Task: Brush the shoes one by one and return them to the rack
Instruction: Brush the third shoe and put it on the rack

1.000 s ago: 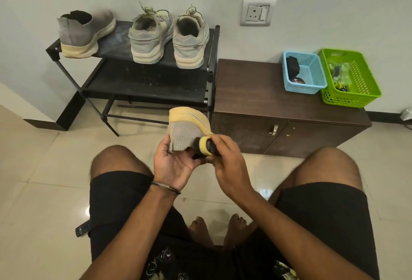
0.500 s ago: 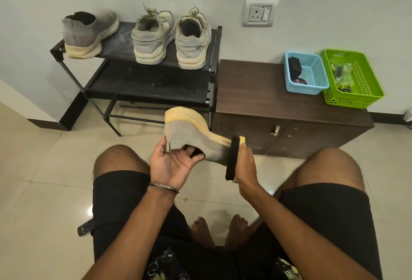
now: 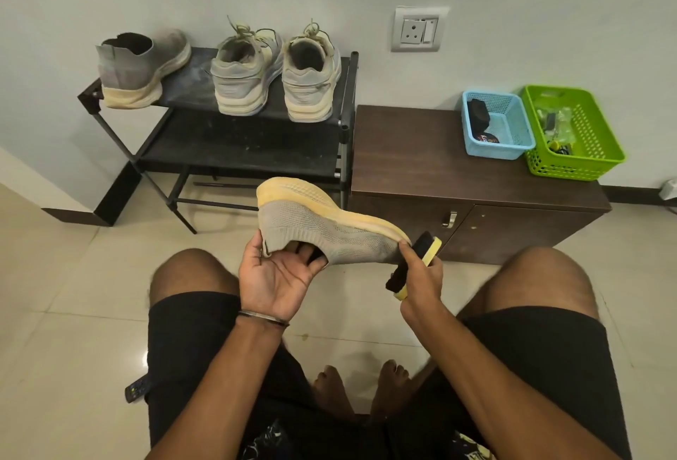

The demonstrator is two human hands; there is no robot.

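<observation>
A grey knit shoe [image 3: 322, 225] with a yellowed sole is held sideways above my knees, sole up and away from me. My left hand [image 3: 282, 272] grips it at the opening, fingers tucked inside the collar. My right hand [image 3: 421, 276] holds a yellow-backed brush [image 3: 414, 261] with black bristles, which touch the shoe's toe end. On the black rack [image 3: 252, 152] stand its matching grey shoe [image 3: 139, 67] at the left and a pair of grey laced sneakers [image 3: 274, 75] at the right.
A low brown cabinet [image 3: 410, 159] stands right of the rack, carrying a blue basket [image 3: 498, 130] and a green basket [image 3: 575, 133] with small items. A wall socket [image 3: 419, 29] is above. A remote control [image 3: 137, 388] lies on the tiled floor by my left thigh.
The brush has slid along the shoe's side from the heel opening out to the toe end. The shoe has turned from pointing away from me to lying sideways, toe to the right.
</observation>
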